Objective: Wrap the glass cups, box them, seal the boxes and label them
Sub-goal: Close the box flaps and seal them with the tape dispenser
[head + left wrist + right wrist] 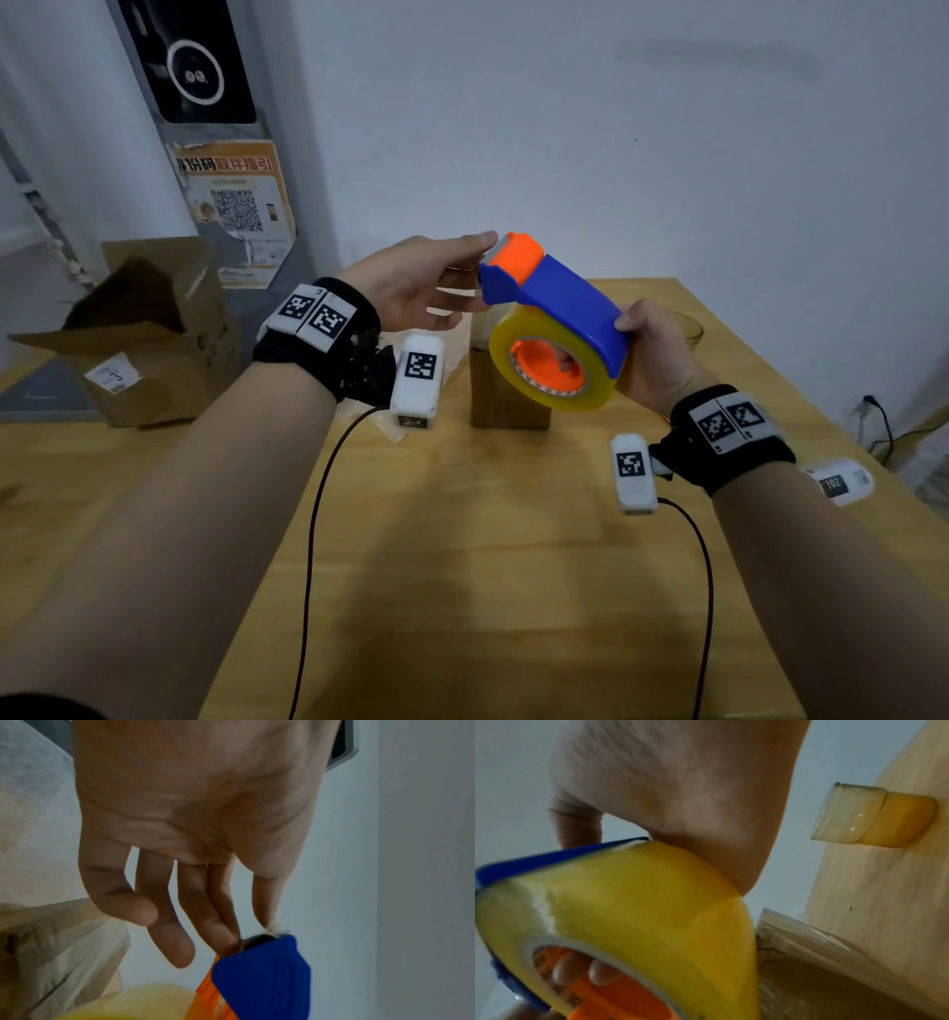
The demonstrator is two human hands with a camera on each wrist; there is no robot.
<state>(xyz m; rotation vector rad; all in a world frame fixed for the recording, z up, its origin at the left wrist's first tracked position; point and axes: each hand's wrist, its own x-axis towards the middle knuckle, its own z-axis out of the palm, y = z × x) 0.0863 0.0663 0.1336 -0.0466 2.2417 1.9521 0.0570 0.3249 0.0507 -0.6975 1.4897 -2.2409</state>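
A blue and orange tape dispenser (565,303) with a yellowish tape roll (547,390) is held up above the wooden table (462,565). My right hand (624,329) grips its rear, thumb on the blue cover and fingers through the orange core (598,975). The thumb and index finger of my left hand (475,270) pinch at the cutter end (264,938), where the tape end lies. A small brown box (506,411) stands upright on the table right behind the roll. One glass cup (685,329) (875,817) stands bare at the table's far right.
A large open cardboard box (149,334) sits at the left, flaps up. Clear wrapping (395,431) lies on the table under my left wrist. A small white device (842,480) rests near the right edge. A white wall stands close behind the table.
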